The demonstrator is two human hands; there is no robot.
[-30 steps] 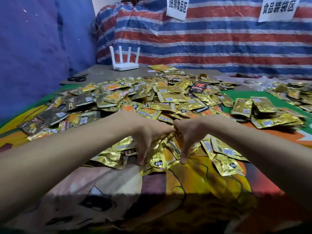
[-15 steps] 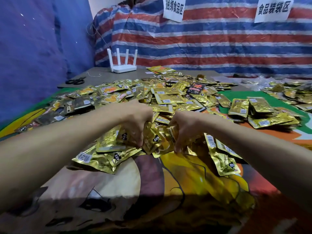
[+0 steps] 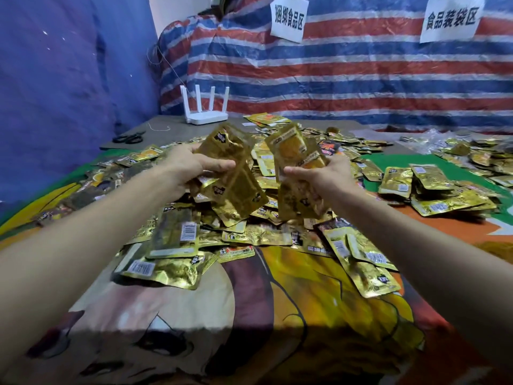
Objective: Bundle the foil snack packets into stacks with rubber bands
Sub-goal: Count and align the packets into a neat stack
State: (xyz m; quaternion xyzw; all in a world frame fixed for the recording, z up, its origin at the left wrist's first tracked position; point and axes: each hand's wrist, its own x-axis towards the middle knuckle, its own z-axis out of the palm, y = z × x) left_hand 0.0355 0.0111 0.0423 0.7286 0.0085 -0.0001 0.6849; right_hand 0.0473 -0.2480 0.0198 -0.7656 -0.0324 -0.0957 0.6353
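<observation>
A big heap of gold foil snack packets point(image 3: 249, 234) covers the middle of the table. My left hand point(image 3: 191, 168) grips a handful of gold packets point(image 3: 233, 179), lifted above the heap. Level with it on the right, my right hand point(image 3: 324, 173) holds a second handful of packets point(image 3: 297, 154), some showing orange fronts. The two handfuls are apart, with a narrow gap between them. No rubber band shows in either hand.
A separate pile of packets point(image 3: 433, 190) lies at the right on the green cloth. A white router point(image 3: 206, 118) and black scissors point(image 3: 129, 138) sit at the back left. The printed cloth point(image 3: 277, 315) near me is bare. A striped tarp hangs behind.
Both hands have risen from the heap, each lifting a handful of packets. Earlier they were pressed down into the pile, gathering packets together.
</observation>
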